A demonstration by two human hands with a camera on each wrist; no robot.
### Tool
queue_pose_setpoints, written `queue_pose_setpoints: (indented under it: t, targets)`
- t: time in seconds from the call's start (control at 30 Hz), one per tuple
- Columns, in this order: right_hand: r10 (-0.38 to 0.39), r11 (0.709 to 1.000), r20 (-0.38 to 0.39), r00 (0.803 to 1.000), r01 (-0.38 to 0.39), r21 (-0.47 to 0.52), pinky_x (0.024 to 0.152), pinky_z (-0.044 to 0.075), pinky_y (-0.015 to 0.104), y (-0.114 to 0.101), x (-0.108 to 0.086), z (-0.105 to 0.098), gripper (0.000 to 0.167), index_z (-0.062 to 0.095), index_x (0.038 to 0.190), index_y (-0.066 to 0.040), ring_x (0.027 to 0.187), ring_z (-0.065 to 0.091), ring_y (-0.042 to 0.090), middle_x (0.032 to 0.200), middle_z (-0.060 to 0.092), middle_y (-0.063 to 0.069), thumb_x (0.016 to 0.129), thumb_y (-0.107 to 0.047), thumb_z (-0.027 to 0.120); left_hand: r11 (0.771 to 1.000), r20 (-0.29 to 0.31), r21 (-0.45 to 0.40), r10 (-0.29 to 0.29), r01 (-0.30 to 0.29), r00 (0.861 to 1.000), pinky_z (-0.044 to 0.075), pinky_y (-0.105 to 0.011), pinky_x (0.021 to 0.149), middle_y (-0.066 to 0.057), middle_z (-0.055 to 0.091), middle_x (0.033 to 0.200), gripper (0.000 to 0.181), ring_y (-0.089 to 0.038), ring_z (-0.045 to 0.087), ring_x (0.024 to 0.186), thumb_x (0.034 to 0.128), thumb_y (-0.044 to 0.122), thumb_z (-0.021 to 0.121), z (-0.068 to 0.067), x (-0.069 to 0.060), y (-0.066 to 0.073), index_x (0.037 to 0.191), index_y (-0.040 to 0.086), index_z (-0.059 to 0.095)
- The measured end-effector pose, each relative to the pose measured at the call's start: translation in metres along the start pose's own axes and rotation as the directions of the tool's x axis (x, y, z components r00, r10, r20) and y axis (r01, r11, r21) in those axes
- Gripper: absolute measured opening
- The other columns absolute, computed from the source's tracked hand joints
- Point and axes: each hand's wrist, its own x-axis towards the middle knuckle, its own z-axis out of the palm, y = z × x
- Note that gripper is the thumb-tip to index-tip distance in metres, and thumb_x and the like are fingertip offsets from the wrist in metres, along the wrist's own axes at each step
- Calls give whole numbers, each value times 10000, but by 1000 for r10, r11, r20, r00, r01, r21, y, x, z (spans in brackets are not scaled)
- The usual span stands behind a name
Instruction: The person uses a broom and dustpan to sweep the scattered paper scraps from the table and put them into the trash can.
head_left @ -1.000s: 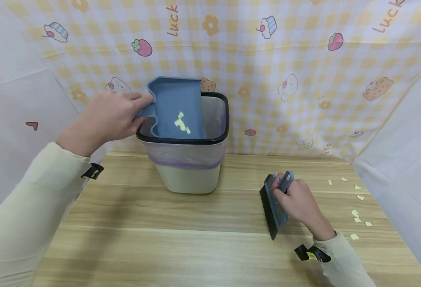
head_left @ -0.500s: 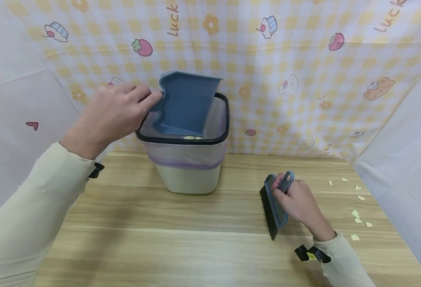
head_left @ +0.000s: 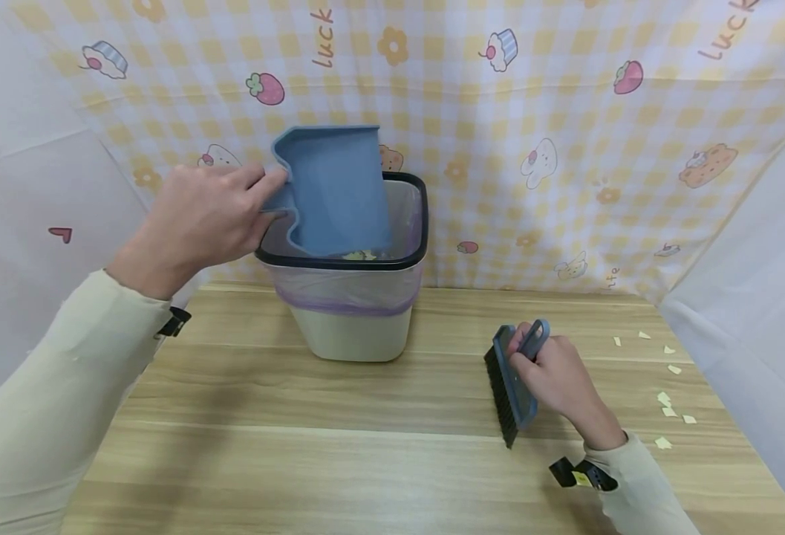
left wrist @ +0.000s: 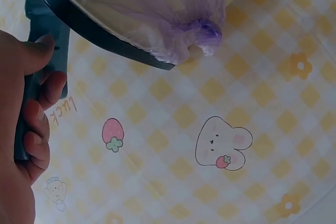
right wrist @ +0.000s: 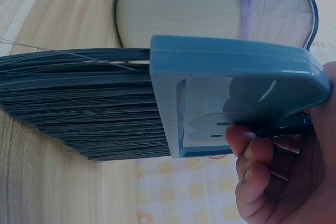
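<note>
My left hand (head_left: 201, 212) grips the handle of a blue dustpan (head_left: 339, 189), which is tilted over the mouth of a pale trash bin (head_left: 359, 334). No scraps show on the pan's face. Yellow paper scraps (head_left: 360, 255) lie inside the bin, just under the pan's lower edge. In the left wrist view the fingers (left wrist: 38, 145) curl round the dustpan handle, beside the bin's dark rim (left wrist: 100, 38). On the right, my right hand (head_left: 555, 375) holds a blue hand brush (head_left: 514, 379) by its handle, black bristles (right wrist: 84, 106) facing left.
Several small yellow paper scraps (head_left: 666, 405) are scattered on the wooden table (head_left: 339, 475) to the right of the brush. A clear bag with a purple band (head_left: 345, 305) lines the bin. Behind stands a checked cloth (head_left: 459, 111).
The dustpan tipped up and to the right, then swung back left. The scraps on it slid off into the bin. My right hand and the brush have stayed still.
</note>
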Motion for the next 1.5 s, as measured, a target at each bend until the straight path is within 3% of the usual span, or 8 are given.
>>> queue_pose_setpoints:
  t: [0.43, 0.67, 0.9, 1.17, 1.5]
  targets:
    - [-13, 1000, -8, 1000, 13, 11, 553, 439, 290, 2, -1, 1, 166, 643, 898, -147, 572, 524, 105, 690, 568, -64, 978, -3, 627, 998, 21, -9, -55, 55, 998, 384, -497, 348, -249, 720, 882, 411, -386, 567, 452, 1076, 318, 617, 0, -5, 4, 1180, -78, 650]
    - [-10, 1000, -5, 1000, 11, 9, 555, 446, 291, 2, -1, 0, 162, 652, 905, -145, 575, 533, 107, 692, 581, -64, 976, -1, 628, 997, 15, -45, -61, 61, 998, 376, -469, 357, -249, 704, 824, 414, -400, 597, 481, 1111, 335, 559, -4, -6, 11, 1155, -66, 649]
    - [-9, 1000, 6, 1000, 9, -1, 561, 449, 293, 1, -1, 0, 164, 643, 904, -143, 581, 537, 118, 688, 574, -61, 977, 2, 623, 996, -15, -83, -33, 31, 999, 348, -440, 353, -211, 695, 839, 631, -344, 517, 426, 1199, 460, 317, -13, -1, 28, 1188, -71, 658]
    - [-9, 1000, 5, 1000, 9, -6, 565, 454, 293, 1, -1, 0, 155, 650, 910, -138, 585, 541, 119, 691, 587, -59, 974, 0, 623, 991, -28, -134, -1, -3, 1000, 371, -438, 359, -233, 746, 919, 647, -385, 657, 520, 1206, 455, 320, -23, 6, 49, 1258, -81, 679]
    - [4, 1000, 9, 1000, -4, -3, 581, 463, 295, 1, -1, -1, 151, 657, 919, -139, 592, 552, 119, 698, 598, -58, 985, -7, 626, 978, 7, -208, 8, -6, 1000, 398, -407, 374, -203, 741, 960, 706, -317, 627, 494, 1210, 487, 262, -27, 7, 79, 1276, -91, 661]
